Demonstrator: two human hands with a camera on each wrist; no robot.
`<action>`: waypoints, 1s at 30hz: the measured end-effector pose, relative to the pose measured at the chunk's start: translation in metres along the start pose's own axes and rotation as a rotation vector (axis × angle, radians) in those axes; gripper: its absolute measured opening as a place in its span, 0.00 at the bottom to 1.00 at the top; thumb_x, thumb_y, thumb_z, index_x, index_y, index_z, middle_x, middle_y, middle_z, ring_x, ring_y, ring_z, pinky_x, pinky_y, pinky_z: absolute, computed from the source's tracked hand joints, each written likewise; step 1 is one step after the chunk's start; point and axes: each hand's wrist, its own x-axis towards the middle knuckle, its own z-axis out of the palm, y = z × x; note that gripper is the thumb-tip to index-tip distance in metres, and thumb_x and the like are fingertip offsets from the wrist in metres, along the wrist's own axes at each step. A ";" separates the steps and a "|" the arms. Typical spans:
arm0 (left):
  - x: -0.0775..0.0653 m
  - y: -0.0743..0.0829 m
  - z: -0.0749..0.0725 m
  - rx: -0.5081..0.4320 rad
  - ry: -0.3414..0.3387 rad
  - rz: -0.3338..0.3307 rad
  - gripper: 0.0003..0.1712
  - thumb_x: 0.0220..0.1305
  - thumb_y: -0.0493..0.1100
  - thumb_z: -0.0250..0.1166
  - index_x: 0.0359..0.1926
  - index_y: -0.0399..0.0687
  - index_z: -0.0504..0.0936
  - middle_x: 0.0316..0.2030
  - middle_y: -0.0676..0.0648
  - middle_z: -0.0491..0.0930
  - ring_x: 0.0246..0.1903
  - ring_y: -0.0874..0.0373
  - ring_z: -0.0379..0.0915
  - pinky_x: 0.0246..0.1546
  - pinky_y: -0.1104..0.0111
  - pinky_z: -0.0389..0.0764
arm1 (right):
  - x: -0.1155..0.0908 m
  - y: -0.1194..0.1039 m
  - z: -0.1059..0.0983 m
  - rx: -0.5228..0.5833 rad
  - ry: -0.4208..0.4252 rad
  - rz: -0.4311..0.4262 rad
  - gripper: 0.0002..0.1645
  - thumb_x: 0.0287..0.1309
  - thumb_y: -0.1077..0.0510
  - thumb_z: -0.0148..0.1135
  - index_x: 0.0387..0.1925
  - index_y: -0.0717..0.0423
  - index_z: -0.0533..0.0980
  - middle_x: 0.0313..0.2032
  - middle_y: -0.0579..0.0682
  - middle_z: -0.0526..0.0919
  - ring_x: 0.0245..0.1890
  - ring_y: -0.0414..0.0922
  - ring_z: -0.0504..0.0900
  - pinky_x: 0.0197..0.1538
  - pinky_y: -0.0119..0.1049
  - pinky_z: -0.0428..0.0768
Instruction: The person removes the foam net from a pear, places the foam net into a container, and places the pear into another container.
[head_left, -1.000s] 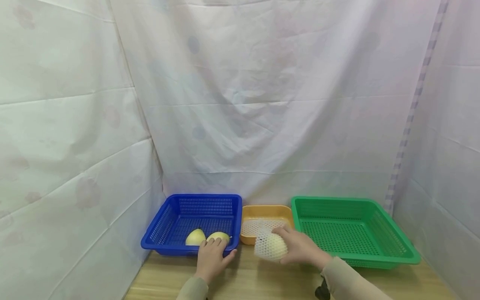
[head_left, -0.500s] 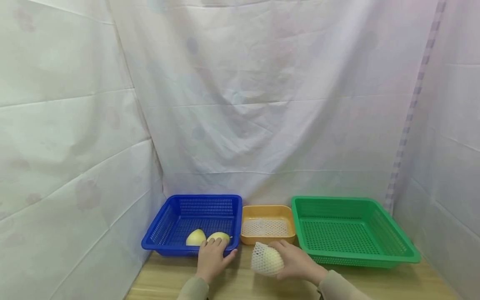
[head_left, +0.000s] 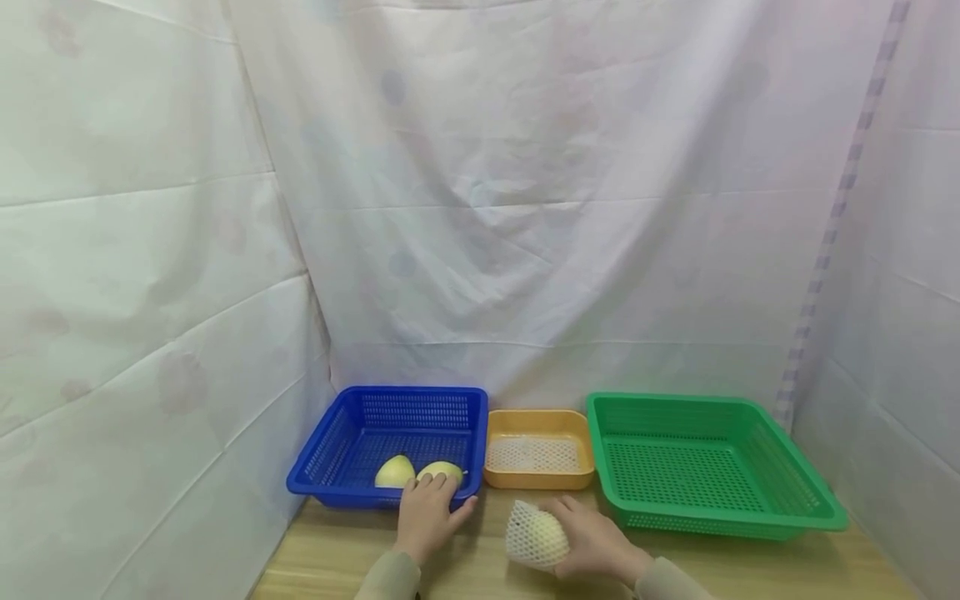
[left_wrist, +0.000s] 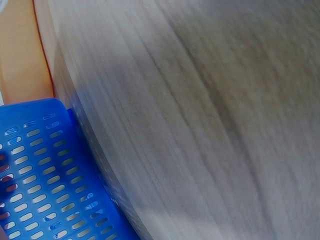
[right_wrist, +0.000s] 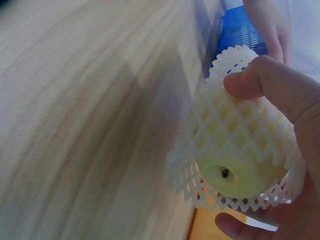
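My right hand point(head_left: 594, 537) holds a pale yellow pear point(right_wrist: 245, 175) wrapped in a white foam net sleeve point(right_wrist: 240, 120), low over the wooden table. In the right wrist view the thumb presses on the netting, and the pear's dark-centred end shows at the sleeve's open mouth. The sleeve's other end narrows past the fruit. My left hand point(head_left: 427, 517) rests over the front rim of the blue basket point(head_left: 318, 493), its fingers beside the right-hand pear point(head_left: 442, 472) and its thumb spread outside. Another bare pear point(head_left: 394, 472) lies to the left in that basket.
Between the baskets stands a small orange tray point(head_left: 540, 482) with white foam netting point(head_left: 532, 455) lying in it. A green basket point(head_left: 705, 521) is on the right. White cloth point(head_left: 487, 208) hangs behind and at both sides of the wooden table point(head_left: 480, 575).
My right hand has drawn the netted pear back from the orange tray, toward the table's near side. The left hand has stayed at the blue basket's rim.
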 end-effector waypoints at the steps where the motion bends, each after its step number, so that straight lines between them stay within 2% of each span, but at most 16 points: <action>1: 0.001 0.000 0.000 0.004 -0.001 0.001 0.20 0.56 0.67 0.64 0.30 0.57 0.77 0.26 0.57 0.71 0.31 0.57 0.67 0.37 0.57 0.69 | -0.001 0.001 0.001 -0.003 0.002 -0.004 0.53 0.22 0.49 0.77 0.61 0.44 0.70 0.49 0.44 0.75 0.41 0.43 0.76 0.36 0.47 0.78; 8: 0.001 0.000 -0.003 0.004 -0.008 0.002 0.21 0.56 0.67 0.63 0.30 0.57 0.76 0.26 0.57 0.70 0.31 0.57 0.67 0.36 0.59 0.68 | -0.003 0.004 0.009 -0.020 0.015 -0.037 0.52 0.22 0.49 0.77 0.59 0.46 0.71 0.49 0.43 0.75 0.42 0.43 0.76 0.37 0.44 0.77; 17: 0.001 0.001 -0.009 0.001 -0.089 -0.004 0.22 0.60 0.68 0.59 0.33 0.57 0.77 0.28 0.56 0.70 0.32 0.58 0.66 0.36 0.58 0.68 | -0.005 0.011 0.016 -0.040 0.005 -0.039 0.50 0.23 0.50 0.76 0.59 0.45 0.71 0.50 0.42 0.75 0.42 0.40 0.75 0.36 0.42 0.76; 24: 0.002 0.002 -0.016 0.004 -0.164 -0.001 0.34 0.64 0.76 0.43 0.40 0.55 0.80 0.33 0.54 0.74 0.36 0.56 0.69 0.41 0.56 0.70 | -0.006 0.013 0.020 -0.029 -0.016 -0.023 0.49 0.23 0.51 0.75 0.58 0.44 0.71 0.49 0.40 0.74 0.40 0.39 0.75 0.35 0.40 0.76; 30: 0.004 0.002 -0.023 -0.017 -0.223 -0.006 0.40 0.64 0.77 0.38 0.46 0.52 0.80 0.40 0.50 0.78 0.43 0.53 0.72 0.47 0.51 0.71 | -0.005 0.014 0.022 -0.035 -0.007 -0.016 0.50 0.22 0.51 0.75 0.58 0.44 0.71 0.49 0.41 0.74 0.40 0.39 0.75 0.35 0.41 0.76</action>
